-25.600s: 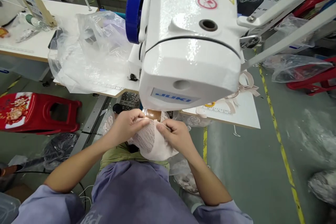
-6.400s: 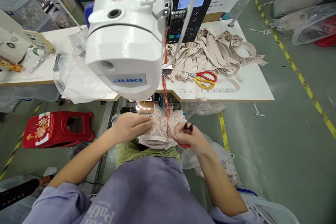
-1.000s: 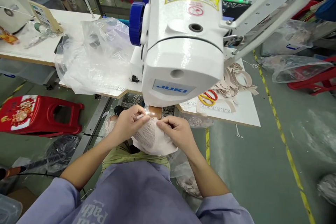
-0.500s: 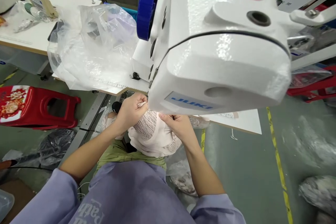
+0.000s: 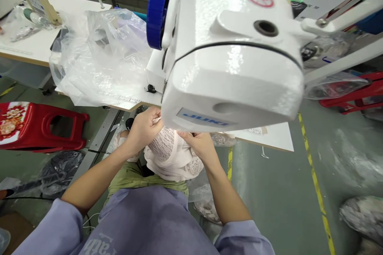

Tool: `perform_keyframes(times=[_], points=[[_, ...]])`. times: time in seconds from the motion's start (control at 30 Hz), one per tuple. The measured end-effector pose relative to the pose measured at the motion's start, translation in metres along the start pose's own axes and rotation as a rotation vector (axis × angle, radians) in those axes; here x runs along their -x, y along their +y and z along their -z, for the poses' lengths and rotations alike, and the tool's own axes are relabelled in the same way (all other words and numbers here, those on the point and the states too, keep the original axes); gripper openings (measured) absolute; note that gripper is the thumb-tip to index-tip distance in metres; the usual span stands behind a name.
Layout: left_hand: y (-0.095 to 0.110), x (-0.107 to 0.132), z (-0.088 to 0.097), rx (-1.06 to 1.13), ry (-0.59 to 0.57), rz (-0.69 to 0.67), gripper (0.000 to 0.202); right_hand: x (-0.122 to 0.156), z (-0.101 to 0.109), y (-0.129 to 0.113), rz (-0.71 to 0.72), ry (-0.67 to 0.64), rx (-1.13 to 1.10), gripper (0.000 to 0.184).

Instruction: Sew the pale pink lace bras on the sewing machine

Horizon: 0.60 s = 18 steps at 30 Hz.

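A pale pink lace garment hangs from both hands down over my lap. My left hand pinches its upper edge, close to the left side of the sewing machine head. On the other side, my right hand grips the fabric with the thumb stretched along the top, just below the machine's front cover. The white machine head hides the needle area and part of the fabric edge between my fingers.
A clear plastic bag lies on the white table left of the machine's blue handwheel. A red stool stands at left on the floor. Bagged material lies at lower right, beyond yellow floor tape.
The camera view has shifted slightly, so the machine head appears farther left and a bit lower. Both hands keep their hold on the lace garment, with hardly any movement.
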<state>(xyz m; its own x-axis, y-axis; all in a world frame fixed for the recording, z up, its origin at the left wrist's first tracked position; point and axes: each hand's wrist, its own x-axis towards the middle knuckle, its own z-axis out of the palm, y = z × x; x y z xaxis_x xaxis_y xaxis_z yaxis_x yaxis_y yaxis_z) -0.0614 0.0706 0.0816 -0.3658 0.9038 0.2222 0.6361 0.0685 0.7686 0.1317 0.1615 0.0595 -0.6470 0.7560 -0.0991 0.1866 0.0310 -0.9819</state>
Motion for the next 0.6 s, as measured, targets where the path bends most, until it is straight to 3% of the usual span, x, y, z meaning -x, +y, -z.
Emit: perform_keyframes(times=[0.13, 0.33, 0.47, 0.6], points=[[0.002, -0.001, 0.005, 0.017, 0.023, -0.022, 0.006, 0.001, -0.001, 0.006, -0.069, 0.037, 0.047, 0.04], [0.002, 0.004, 0.009, 0.112, -0.035, 0.106, 0.007, 0.003, -0.001, 0.008, -0.112, 0.05, 0.02, 0.046], [-0.022, 0.031, -0.005, 0.181, 0.05, 0.23, 0.039, 0.004, 0.0, 0.005, -0.086, 0.041, -0.004, 0.048], [-0.058, 0.077, -0.037, 0.396, 0.055, 0.184, 0.057, 0.01, 0.003, 0.005, -0.064, 0.061, -0.022, 0.048]])
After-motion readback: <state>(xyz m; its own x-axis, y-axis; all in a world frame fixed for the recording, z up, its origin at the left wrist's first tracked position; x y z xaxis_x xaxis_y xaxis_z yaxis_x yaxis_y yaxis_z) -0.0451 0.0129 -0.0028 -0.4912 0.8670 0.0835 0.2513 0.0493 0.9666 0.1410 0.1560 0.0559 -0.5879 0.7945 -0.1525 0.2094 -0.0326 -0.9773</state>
